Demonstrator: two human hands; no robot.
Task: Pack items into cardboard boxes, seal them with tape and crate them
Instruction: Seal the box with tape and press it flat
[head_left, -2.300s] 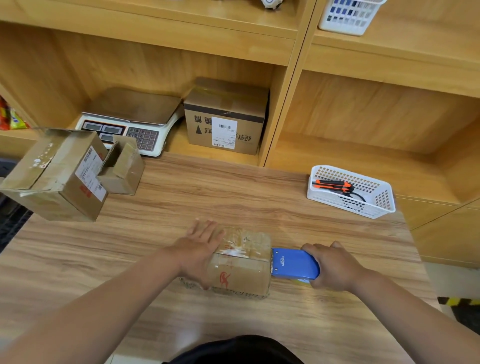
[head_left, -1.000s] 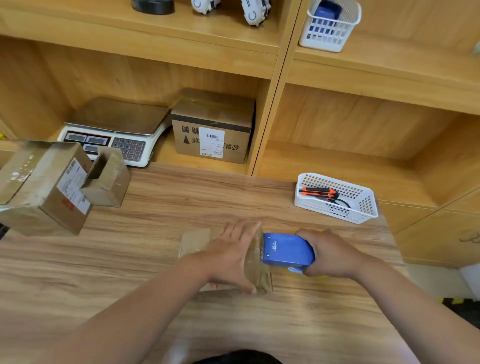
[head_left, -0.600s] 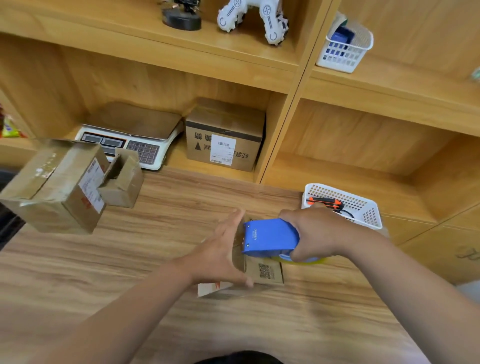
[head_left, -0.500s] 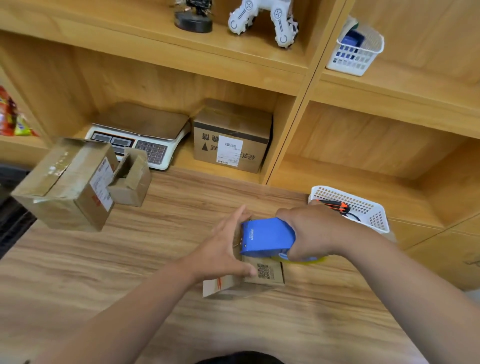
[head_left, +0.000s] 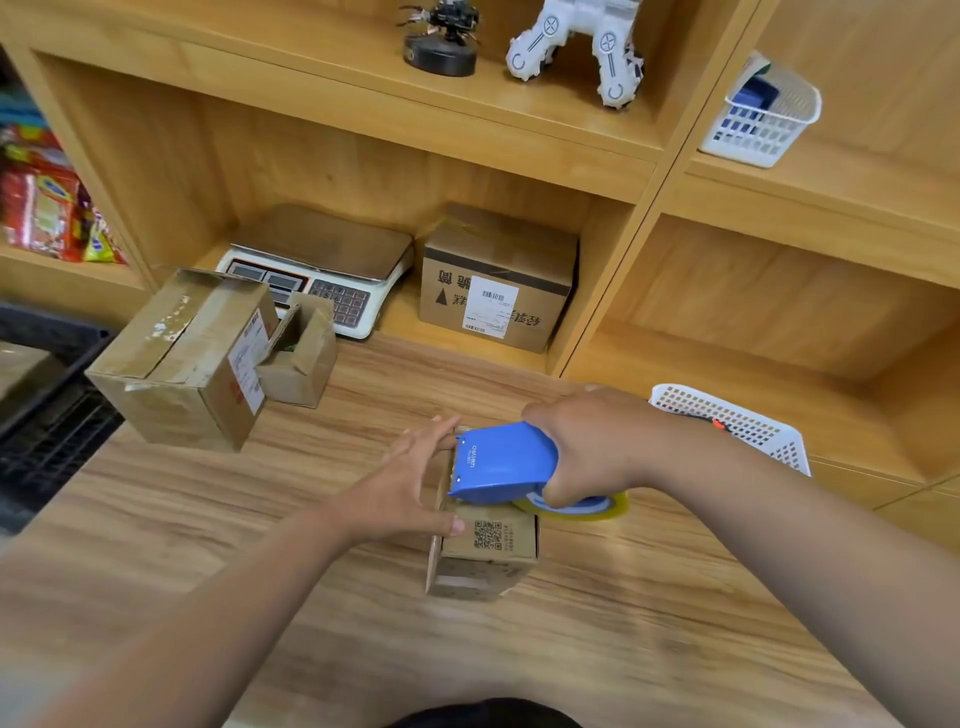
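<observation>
Your left hand (head_left: 410, 493): forearm in from lower left, fingers straight, thumb touching the small box (head_left: 488, 558); your right hand (head_left: 597, 447): arm in from the right, fingers curled round the tape dispenser (head_left: 498, 462).

Both forearms (head_left: 249, 587) are bare right up to the frame's edges, the left hand (head_left: 400, 493) and right hand (head_left: 592, 447) are uncovered too, with a pale nail showing on the left thumb, and a strip of dark, nearly black clothing (head_left: 483, 717) lies at the bottom edge.
</observation>
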